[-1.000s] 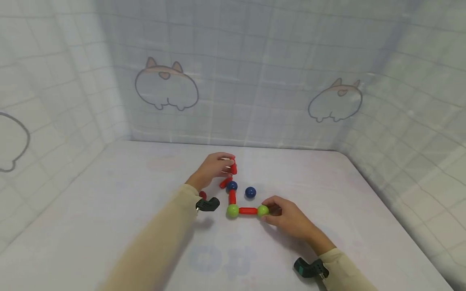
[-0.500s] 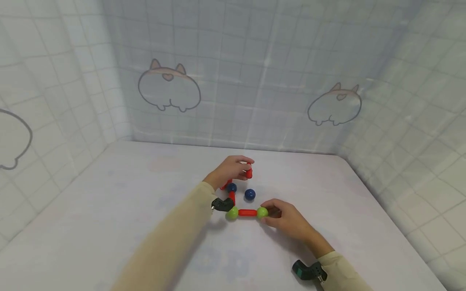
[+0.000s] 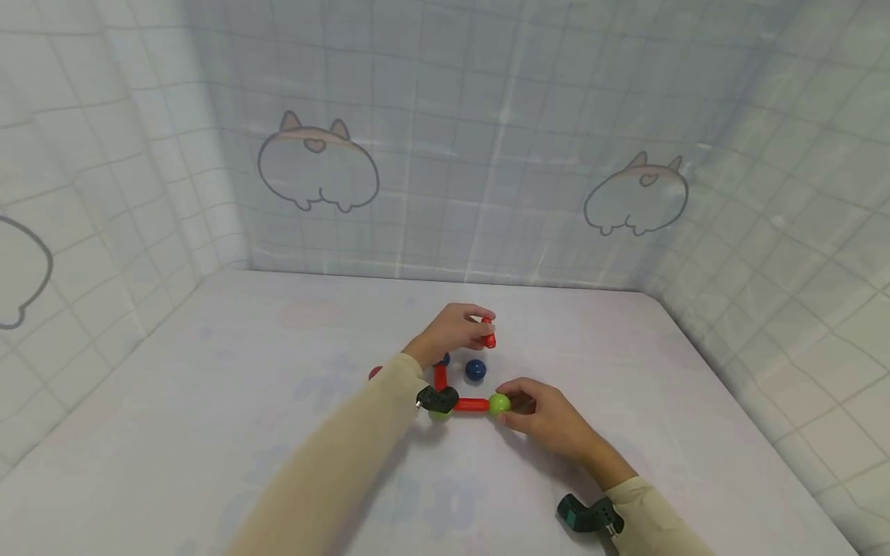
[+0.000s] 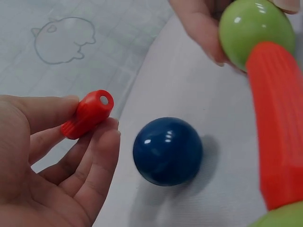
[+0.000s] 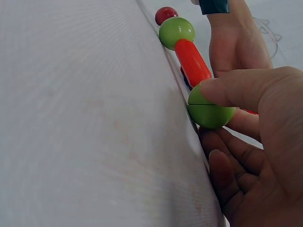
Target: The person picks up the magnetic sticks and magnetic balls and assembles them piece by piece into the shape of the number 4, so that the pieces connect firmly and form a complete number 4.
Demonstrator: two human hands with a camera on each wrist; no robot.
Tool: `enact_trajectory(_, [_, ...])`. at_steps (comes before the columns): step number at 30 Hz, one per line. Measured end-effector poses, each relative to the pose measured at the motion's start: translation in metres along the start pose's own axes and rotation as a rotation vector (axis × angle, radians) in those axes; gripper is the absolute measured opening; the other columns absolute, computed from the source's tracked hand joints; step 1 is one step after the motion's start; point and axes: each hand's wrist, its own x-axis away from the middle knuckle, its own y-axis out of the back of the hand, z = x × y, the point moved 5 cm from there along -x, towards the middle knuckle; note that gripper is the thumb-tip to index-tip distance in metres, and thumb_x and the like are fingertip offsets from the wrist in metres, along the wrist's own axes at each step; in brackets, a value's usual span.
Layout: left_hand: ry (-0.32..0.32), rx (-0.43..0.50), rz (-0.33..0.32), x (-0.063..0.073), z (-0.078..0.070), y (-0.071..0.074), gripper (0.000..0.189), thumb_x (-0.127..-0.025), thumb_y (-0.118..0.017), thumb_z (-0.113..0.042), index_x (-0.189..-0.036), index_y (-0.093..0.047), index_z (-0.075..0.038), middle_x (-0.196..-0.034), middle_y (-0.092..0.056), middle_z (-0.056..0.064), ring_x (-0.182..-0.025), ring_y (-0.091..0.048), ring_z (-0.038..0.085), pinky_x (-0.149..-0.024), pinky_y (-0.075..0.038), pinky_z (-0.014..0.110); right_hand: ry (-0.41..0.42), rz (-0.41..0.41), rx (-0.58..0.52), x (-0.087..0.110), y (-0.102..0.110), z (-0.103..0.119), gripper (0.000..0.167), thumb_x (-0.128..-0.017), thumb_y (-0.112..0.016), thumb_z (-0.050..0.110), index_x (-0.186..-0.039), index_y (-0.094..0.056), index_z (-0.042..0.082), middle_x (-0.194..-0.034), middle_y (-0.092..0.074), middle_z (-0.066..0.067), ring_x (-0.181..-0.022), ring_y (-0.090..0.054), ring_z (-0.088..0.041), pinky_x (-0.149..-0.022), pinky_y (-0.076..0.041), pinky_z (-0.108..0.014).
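My left hand [image 3: 450, 330] pinches a short red rod [image 4: 86, 117] between thumb and fingers, held above the table; a grey disc shows in its end. With thumb and fingers my right hand [image 3: 549, 415] grips a green ball [image 3: 499, 404]. From that ball a red connecting rod [image 3: 473, 405] runs left to a second green ball [image 3: 439, 415], partly covered by the left wrist device. Another red stick [image 3: 440, 377] leads away to a blue ball [image 3: 446, 360], mostly hidden by the left hand. A separate blue ball [image 4: 167, 151] lies on the table just below the left fingertips.
A red ball [image 3: 375, 371] peeks out beside the left sleeve [image 3: 341, 455]. Dark devices sit at both wrists, the right one [image 3: 589, 515] close over the white tabletop [image 3: 626, 347]. Grid-patterned curtains [image 3: 445, 154] enclose the back and sides.
My left hand has moved right and slightly nearer with the red rod, from behind the joined pieces to beyond the loose blue ball. My right hand keeps its grip on the green ball.
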Motion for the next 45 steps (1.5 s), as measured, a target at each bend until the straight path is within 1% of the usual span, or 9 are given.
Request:
enact_trajectory(2, [0.008,-0.04,-0.004,0.0,0.001,-0.002,0.041,-0.098,-0.065,-0.022,-0.137,-0.061,-0.01,-0.11,-0.068,0.006,-0.091,-0.071,0.021,-0.09,-0.055,0.036,0.004,0.002,-0.004,0.0,0.0,0.0,0.031,-0.089,-0.075,0.019,-0.119,-0.068,0.015,-0.108,-0.067,0.006,-0.099,-0.061,-0.015,-0.088,-0.051,-0.036])
enact_trajectory(7, [0.005,-0.112,0.028,0.001,0.001,-0.005,0.04,-0.099,-0.064,-0.026,-0.136,-0.063,-0.012,-0.106,-0.069,0.003,-0.088,-0.07,0.019,-0.092,-0.053,0.039,0.036,0.005,-0.009,0.0,0.0,0.001,0.032,-0.09,-0.074,0.021,-0.12,-0.068,0.014,-0.108,-0.067,0.006,-0.1,-0.061,-0.015,-0.086,-0.052,-0.034])
enact_trajectory(12, [0.02,-0.161,0.054,0.001,0.008,-0.009,0.038,-0.098,-0.065,-0.028,-0.133,-0.066,-0.013,-0.097,-0.07,0.0,-0.086,-0.069,0.018,-0.092,-0.052,0.039,0.076,0.011,-0.007,-0.002,-0.003,0.0,0.036,-0.091,-0.073,0.023,-0.124,-0.066,0.011,-0.11,-0.067,0.004,-0.1,-0.062,-0.015,-0.086,-0.052,-0.032])
enact_trajectory(16, [0.008,-0.209,0.057,0.001,0.013,-0.011,0.037,-0.098,-0.065,-0.03,-0.131,-0.067,-0.014,-0.092,-0.071,-0.001,-0.085,-0.067,0.018,-0.092,-0.05,0.041,0.048,-0.005,-0.01,-0.004,-0.005,-0.002,0.037,-0.09,-0.075,0.025,-0.122,-0.063,0.011,-0.107,-0.066,0.004,-0.098,-0.062,-0.014,-0.086,-0.052,-0.032])
enact_trajectory(19, [-0.013,-0.235,0.069,0.001,0.012,-0.014,0.037,-0.097,-0.065,-0.031,-0.13,-0.068,-0.015,-0.092,-0.071,-0.002,-0.086,-0.067,0.019,-0.091,-0.05,0.041,0.021,-0.015,-0.017,-0.005,-0.005,-0.003,0.032,-0.089,-0.075,0.025,-0.116,-0.064,0.013,-0.104,-0.065,0.005,-0.095,-0.062,-0.014,-0.086,-0.053,-0.033])
enact_trajectory(25, [-0.05,-0.254,0.125,-0.001,0.007,-0.021,0.035,-0.097,-0.065,-0.031,-0.127,-0.069,-0.013,-0.093,-0.072,-0.004,-0.088,-0.068,0.017,-0.092,-0.049,0.042,0.026,-0.026,-0.017,-0.004,-0.001,-0.003,0.025,-0.09,-0.075,0.023,-0.111,-0.066,0.014,-0.1,-0.066,0.005,-0.092,-0.062,-0.015,-0.084,-0.053,-0.032])
enact_trajectory(32, [-0.049,-0.261,0.178,-0.003,0.011,-0.026,0.025,-0.096,-0.066,-0.032,-0.115,-0.072,-0.018,-0.087,-0.073,-0.005,-0.086,-0.068,0.012,-0.095,-0.046,0.041,0.046,-0.026,-0.013,-0.001,0.0,-0.005,0.025,-0.09,-0.075,0.025,-0.11,-0.067,0.014,-0.099,-0.066,0.006,-0.092,-0.062,-0.015,-0.083,-0.053,-0.031])
enact_trajectory(38, [-0.038,-0.246,0.184,0.001,0.007,-0.025,0.024,-0.096,-0.065,-0.032,-0.113,-0.072,-0.018,-0.089,-0.073,-0.004,-0.087,-0.069,0.012,-0.1,-0.043,0.044,0.041,-0.032,-0.013,-0.001,0.001,-0.006,0.025,-0.09,-0.075,0.027,-0.111,-0.067,0.015,-0.099,-0.066,0.006,-0.092,-0.062,-0.015,-0.083,-0.053,-0.032])
enact_trajectory(45, [-0.04,-0.233,0.203,-0.001,0.005,-0.025,0.019,-0.096,-0.066,-0.031,-0.108,-0.074,-0.017,-0.09,-0.073,-0.003,-0.088,-0.068,0.013,-0.098,-0.045,0.044,0.033,-0.049,-0.009,0.0,0.004,-0.005,0.027,-0.09,-0.075,0.027,-0.111,-0.066,0.014,-0.099,-0.066,0.005,-0.091,-0.061,-0.015,-0.082,-0.053,-0.031])
